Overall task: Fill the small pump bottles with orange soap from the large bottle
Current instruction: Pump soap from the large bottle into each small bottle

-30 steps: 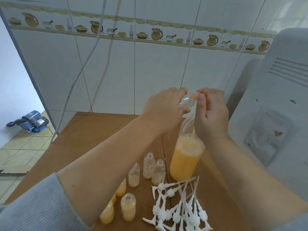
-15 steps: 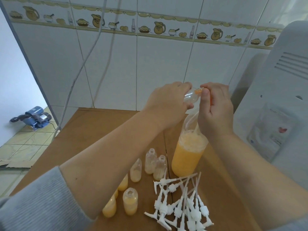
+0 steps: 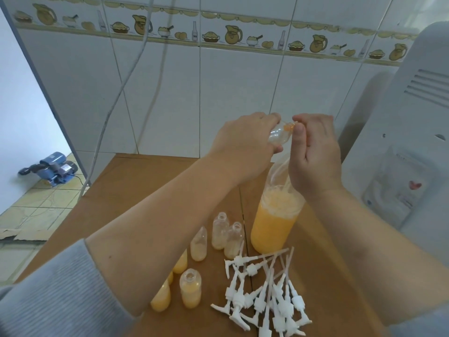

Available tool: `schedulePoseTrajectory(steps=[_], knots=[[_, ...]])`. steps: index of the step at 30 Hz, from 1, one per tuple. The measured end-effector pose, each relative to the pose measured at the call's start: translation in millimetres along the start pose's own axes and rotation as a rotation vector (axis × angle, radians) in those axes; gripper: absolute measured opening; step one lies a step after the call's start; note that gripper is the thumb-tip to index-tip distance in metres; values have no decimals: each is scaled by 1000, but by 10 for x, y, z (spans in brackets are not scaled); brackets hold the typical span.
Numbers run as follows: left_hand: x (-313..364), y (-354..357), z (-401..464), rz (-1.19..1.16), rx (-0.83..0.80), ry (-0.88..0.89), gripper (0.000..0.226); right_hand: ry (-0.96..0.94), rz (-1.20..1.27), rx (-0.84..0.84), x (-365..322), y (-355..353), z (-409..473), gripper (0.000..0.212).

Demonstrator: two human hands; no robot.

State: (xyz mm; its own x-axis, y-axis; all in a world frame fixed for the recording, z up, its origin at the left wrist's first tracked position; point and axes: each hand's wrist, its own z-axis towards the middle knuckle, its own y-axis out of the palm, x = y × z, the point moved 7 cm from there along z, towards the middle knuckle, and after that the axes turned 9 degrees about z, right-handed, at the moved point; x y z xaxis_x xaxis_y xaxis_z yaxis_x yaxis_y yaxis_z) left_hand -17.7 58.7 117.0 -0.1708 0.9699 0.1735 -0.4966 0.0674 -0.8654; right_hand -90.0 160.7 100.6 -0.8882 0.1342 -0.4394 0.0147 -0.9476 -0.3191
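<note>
orange-tipped small bottle [image 3: 279, 135] gripped in left hand [image 3: 245, 144], right hand [image 3: 313, 152] pinching its mouth above large bottle [image 3: 274, 220]

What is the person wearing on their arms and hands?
Both hands, the left hand and the right hand, are bare: no gloves, rings or watch show. The forearms are uncovered too. A grey ribbed sleeve is pushed up the left arm; a similar grey sleeve edge shows on the right.

grey ribbed sleeve [image 3: 48, 305], bare forearms
</note>
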Motion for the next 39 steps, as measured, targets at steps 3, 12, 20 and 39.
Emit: schedulePoseTrajectory(steps=[3, 12, 20, 39], knots=[[21, -73, 5, 8, 42, 18, 39, -39, -15, 2, -68, -54, 43, 52], [8, 37, -13, -9, -17, 14, 40, -1, -14, 31, 20, 5, -46, 45], [15, -35, 4, -16, 27, 27, 40, -51, -9, 63, -49, -31, 16, 44], [28, 62, 4, -11, -19, 36, 39, -3, -24, 29, 33, -11, -57, 43]])
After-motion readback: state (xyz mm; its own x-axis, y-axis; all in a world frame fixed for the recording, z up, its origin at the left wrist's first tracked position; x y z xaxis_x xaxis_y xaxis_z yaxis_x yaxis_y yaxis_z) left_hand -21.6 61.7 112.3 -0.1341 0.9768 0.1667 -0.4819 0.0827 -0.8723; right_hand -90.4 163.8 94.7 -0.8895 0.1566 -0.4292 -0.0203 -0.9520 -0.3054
